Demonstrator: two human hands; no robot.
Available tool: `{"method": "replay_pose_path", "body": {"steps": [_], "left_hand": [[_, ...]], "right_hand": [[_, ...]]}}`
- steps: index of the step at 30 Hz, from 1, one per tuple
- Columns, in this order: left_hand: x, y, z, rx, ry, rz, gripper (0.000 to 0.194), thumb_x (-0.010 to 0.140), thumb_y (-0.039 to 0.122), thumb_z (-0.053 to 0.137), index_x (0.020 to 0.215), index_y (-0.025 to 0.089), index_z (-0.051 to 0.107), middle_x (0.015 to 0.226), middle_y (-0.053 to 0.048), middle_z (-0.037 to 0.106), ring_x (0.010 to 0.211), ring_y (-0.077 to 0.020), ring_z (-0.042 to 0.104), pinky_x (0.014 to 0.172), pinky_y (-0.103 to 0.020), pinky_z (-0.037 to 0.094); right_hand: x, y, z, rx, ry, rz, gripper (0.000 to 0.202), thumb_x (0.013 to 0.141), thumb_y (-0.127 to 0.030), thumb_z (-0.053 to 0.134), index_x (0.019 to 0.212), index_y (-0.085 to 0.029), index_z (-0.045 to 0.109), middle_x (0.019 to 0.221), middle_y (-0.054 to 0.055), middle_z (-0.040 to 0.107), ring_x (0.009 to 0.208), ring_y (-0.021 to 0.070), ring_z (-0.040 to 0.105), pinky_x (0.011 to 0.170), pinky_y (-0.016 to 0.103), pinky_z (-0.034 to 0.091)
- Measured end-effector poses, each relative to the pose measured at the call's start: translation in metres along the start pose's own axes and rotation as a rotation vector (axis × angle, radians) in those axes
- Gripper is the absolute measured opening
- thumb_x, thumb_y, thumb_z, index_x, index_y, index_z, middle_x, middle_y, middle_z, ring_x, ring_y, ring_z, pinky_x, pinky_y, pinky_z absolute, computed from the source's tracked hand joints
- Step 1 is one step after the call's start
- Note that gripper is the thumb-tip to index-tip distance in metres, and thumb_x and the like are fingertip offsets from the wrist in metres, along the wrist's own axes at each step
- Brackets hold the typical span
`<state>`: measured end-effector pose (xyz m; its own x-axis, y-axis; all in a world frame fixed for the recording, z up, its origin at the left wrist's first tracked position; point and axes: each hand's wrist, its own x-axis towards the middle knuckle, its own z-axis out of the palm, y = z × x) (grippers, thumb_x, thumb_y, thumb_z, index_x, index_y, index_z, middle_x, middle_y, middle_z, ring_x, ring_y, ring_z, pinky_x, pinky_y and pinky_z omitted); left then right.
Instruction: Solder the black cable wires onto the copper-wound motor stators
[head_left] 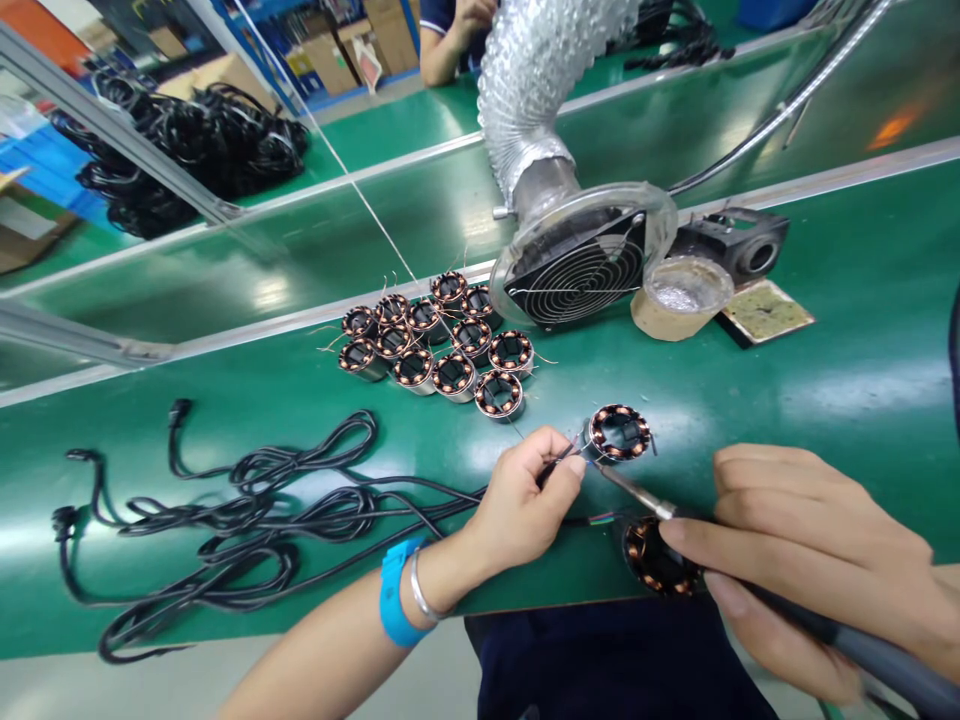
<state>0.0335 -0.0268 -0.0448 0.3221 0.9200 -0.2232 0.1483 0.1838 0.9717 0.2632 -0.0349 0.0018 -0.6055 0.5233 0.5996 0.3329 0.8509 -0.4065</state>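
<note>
My left hand [529, 495] pinches the end of a black cable beside a ring-shaped copper-wound coil [619, 433] on the green bench. Thin wires run between the fingertips and the coil's left edge. My right hand [810, 550] is closed around the dark handle of a soldering iron [637, 492], whose metal tip points left and reaches the wires near my left fingertips. Below the iron, partly covered by it and my right fingers, lies a second coil [652, 560] near the bench's front edge.
Several coils [454, 375] stand grouped at the back middle. Black cables [277, 510] lie looped at left. A fan [585, 270] with a silver duct [536, 90], a round container [681, 298] and a sponge tray [766, 312] stand behind. Across the bench, a person's arm [442, 50] shows.
</note>
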Motion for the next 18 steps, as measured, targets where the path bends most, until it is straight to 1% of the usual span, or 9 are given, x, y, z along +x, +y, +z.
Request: {"method": "replay_pose_path", "body": {"steps": [2, 6, 9, 12, 15, 17, 18], "left_hand": [[0.0, 0.0, 0.0, -0.005, 0.0, -0.008, 0.028, 0.094, 0.04, 0.054, 0.077, 0.02, 0.046, 0.061, 0.007, 0.036, 0.057, -0.0092, 0.03, 0.054, -0.023, 0.027], [0.0, -0.001, 0.0, -0.004, 0.003, -0.018, 0.031, 0.095, 0.043, 0.055, 0.077, 0.02, 0.046, 0.061, 0.007, 0.036, 0.057, -0.0092, 0.03, 0.054, -0.023, 0.026], [0.0, -0.001, 0.0, -0.008, -0.001, -0.013, 0.03, 0.095, 0.041, 0.055, 0.077, 0.02, 0.046, 0.061, 0.007, 0.037, 0.057, -0.0092, 0.031, 0.054, -0.023, 0.027], [0.0, -0.001, 0.0, -0.008, -0.001, -0.013, 0.03, 0.095, 0.042, 0.055, 0.077, 0.02, 0.046, 0.061, 0.007, 0.037, 0.057, -0.0092, 0.031, 0.054, -0.023, 0.027], [0.001, 0.0, 0.0, 0.0, 0.0, -0.016, 0.031, 0.094, 0.043, 0.055, 0.076, 0.02, 0.046, 0.06, 0.007, 0.036, 0.057, -0.0092, 0.031, 0.054, -0.024, 0.026], [0.0, 0.0, 0.0, 0.011, 0.005, -0.011, 0.03, 0.095, 0.042, 0.054, 0.077, 0.019, 0.046, 0.061, 0.007, 0.036, 0.057, -0.0093, 0.031, 0.055, -0.024, 0.026], [0.0, 0.0, 0.0, 0.015, 0.007, -0.008, 0.029, 0.095, 0.041, 0.054, 0.077, 0.019, 0.047, 0.061, 0.007, 0.036, 0.057, -0.0094, 0.03, 0.055, -0.024, 0.026]], "right_hand": [[-0.001, 0.001, -0.002, -0.005, 0.008, -0.005, 0.031, 0.077, -0.008, 0.058, 0.106, -0.016, 0.067, 0.064, 0.001, 0.062, 0.052, 0.0178, 0.057, 0.055, 0.038, 0.056], [0.0, 0.002, -0.011, -0.008, -0.039, -0.03, 0.032, 0.076, -0.009, 0.059, 0.106, -0.016, 0.067, 0.064, 0.001, 0.063, 0.054, 0.0185, 0.06, 0.057, 0.039, 0.06], [0.002, 0.002, -0.017, -0.014, -0.021, -0.028, 0.03, 0.077, -0.008, 0.06, 0.105, -0.015, 0.068, 0.065, 0.001, 0.064, 0.055, 0.0182, 0.061, 0.058, 0.038, 0.061], [0.005, 0.001, -0.017, -0.011, -0.015, -0.01, 0.03, 0.077, -0.007, 0.06, 0.104, -0.016, 0.069, 0.064, 0.001, 0.063, 0.053, 0.0175, 0.061, 0.057, 0.037, 0.061], [0.005, -0.001, -0.013, -0.024, -0.003, 0.029, 0.031, 0.078, -0.007, 0.06, 0.105, -0.019, 0.069, 0.066, 0.001, 0.064, 0.052, 0.018, 0.06, 0.058, 0.038, 0.06], [0.004, 0.001, -0.007, -0.043, 0.069, 0.066, 0.032, 0.081, -0.008, 0.058, 0.109, -0.02, 0.069, 0.065, 0.001, 0.062, 0.053, 0.0186, 0.059, 0.052, 0.037, 0.054], [0.003, 0.004, -0.003, -0.059, 0.136, 0.075, 0.033, 0.082, -0.009, 0.058, 0.111, -0.02, 0.069, 0.064, 0.0, 0.059, 0.052, 0.0184, 0.057, 0.049, 0.036, 0.049]]}}
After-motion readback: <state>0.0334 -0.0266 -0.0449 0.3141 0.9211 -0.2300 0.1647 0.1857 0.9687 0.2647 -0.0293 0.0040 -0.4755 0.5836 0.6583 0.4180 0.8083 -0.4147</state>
